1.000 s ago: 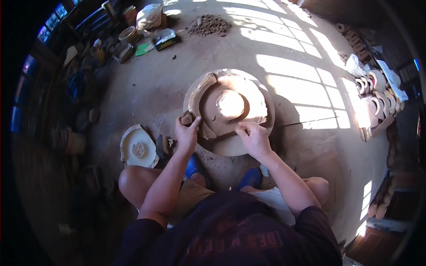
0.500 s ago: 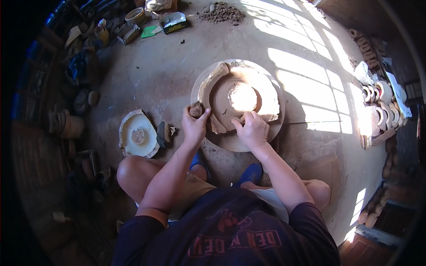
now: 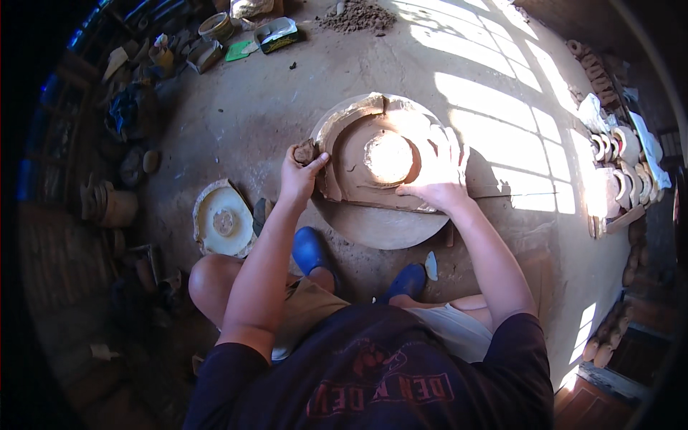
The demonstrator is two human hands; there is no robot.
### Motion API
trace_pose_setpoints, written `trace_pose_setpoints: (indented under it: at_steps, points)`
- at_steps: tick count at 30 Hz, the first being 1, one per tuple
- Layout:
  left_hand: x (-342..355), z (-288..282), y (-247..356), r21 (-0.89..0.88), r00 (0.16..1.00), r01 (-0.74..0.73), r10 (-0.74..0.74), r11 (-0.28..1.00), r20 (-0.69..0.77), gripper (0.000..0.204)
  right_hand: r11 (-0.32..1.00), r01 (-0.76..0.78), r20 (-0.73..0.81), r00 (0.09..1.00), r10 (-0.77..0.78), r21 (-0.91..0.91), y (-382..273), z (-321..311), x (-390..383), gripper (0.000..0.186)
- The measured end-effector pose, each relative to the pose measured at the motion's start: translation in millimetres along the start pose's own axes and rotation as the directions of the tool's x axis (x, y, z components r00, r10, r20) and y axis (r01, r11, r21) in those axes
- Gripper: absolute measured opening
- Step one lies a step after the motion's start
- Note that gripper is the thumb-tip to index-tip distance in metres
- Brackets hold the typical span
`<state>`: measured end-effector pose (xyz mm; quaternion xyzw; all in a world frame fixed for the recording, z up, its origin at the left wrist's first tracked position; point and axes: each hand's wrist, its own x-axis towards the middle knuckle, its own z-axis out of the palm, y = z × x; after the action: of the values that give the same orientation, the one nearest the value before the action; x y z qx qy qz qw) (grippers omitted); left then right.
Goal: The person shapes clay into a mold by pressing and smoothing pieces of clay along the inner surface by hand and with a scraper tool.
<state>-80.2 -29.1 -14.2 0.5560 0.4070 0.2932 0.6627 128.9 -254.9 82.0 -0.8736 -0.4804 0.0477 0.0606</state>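
A pale, round mold (image 3: pixel 331 140) with a thick raised rim and a straight cut near side lies on a round wheel disc (image 3: pixel 387 228). A sunlit round lump (image 3: pixel 388 158) sits inside it. My left hand (image 3: pixel 297 175) is closed round a brown clay lump (image 3: pixel 306 152), its thumb against the mold's left rim. My right hand (image 3: pixel 443 179) spans the mold's right part, thumb along the cut edge and fingers stretched over the outer side; strong glare washes out the fingertips.
A broken pale dish (image 3: pixel 247 236) and a dark chunk (image 3: pixel 262 213) lie left of the wheel. A white shard (image 3: pixel 431 266) is near my right blue shoe (image 3: pixel 406 282). Crumbled clay (image 3: pixel 356 18) and trays (image 3: pixel 276 36) stand far off. Curved pieces (image 3: pixel 622 183) are stacked at right.
The mold has turned clockwise. My right hand has moved from its near edge to its right side and spread out. My left hand, still holding the clay lump, has shifted left and farther away.
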Motion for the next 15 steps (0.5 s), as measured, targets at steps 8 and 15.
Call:
trace_pose_setpoints:
  at_steps: [8, 15]
  points:
    - [5, -1, 4, 0.017, 0.997, -0.004, 0.003, 1.000, 0.075, 0.044, 0.985, 0.170, 0.309, 0.938, -0.159, -0.011, 3, -10, 36, 0.120]
    - [-6, -2, 0, 0.039, 0.999, 0.008, -0.010, 0.999, 0.037, 0.045, 0.910, 0.401, 0.037, 0.913, -0.406, 0.102, -9, 36, 32, 0.106]
